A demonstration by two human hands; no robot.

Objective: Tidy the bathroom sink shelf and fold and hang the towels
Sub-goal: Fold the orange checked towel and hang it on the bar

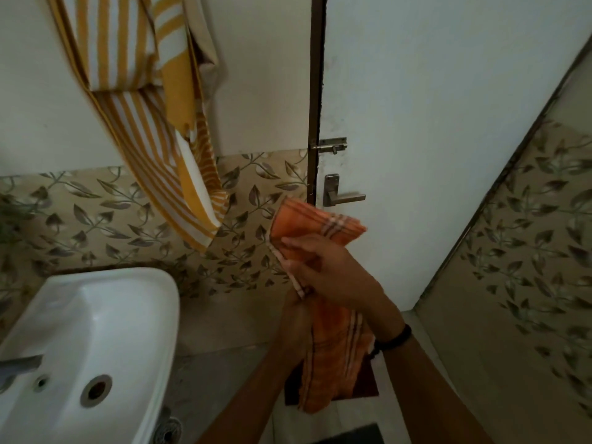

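Orange checked towel (336, 354) hangs right of the sink (96, 315). The right hand (323, 267) pinches its upper fold with fingers together, and the left hand (296, 322) grips just below. A yellow striped towel (128, 91) hangs above the sink.

Two bare arms in the lower half of the frame: left forearm (250, 389) from bottom centre, right forearm (448, 389) from the lower right corner, both uncovered from wrist to frame edge. Bare left hand (298, 318) and bare right hand (323, 267) near mid-frame. Round the right wrist, a thin black cord wristband (394, 338), dark, matte and snug. Below it on its left side, a small dark knot or bead, too blurred to tell which.
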